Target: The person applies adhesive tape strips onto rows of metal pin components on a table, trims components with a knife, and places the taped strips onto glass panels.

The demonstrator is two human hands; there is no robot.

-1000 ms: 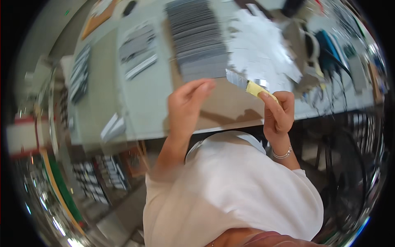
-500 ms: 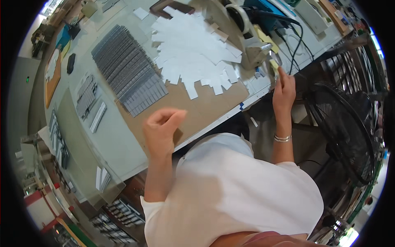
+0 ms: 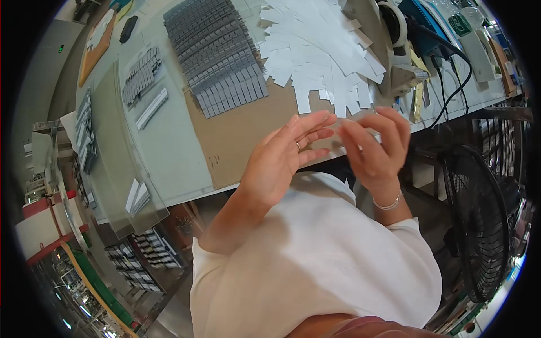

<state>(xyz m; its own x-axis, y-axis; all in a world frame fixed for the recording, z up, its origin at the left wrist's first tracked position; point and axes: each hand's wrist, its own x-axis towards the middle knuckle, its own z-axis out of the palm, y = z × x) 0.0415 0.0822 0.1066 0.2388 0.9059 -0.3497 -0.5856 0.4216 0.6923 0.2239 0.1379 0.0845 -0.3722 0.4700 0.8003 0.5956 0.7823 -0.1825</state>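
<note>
- At the far left of the bench (image 3: 169, 152), short rows of small grey pieces (image 3: 138, 81) lie on the pale surface, with a narrow grey strip (image 3: 152, 108) just beside them.
- Farther right, a large block of grey pieces in tight rows (image 3: 217, 53) rests at the far end of a brown cardboard sheet (image 3: 236, 135).
- The left hand (image 3: 282, 160) is raised over the near edge of the cardboard, open, fingers straight and close together, a ring on one finger; it holds nothing.
- Right of the grey block, a fan-shaped heap of white paper strips (image 3: 315, 50) spreads across the bench, its near edge just beyond both hands' fingertips.
- The right hand (image 3: 375, 149) is held up just beside the left, apart from it, fingers loosely curled and spread; nothing shows in its grip. A thin bracelet circles its wrist.
- Farther right, a tape roll (image 3: 394, 22) and black cables (image 3: 451, 73) lie at the bench's far right end.
- Below the bench on the right stands a black fan (image 3: 482, 219).
</note>
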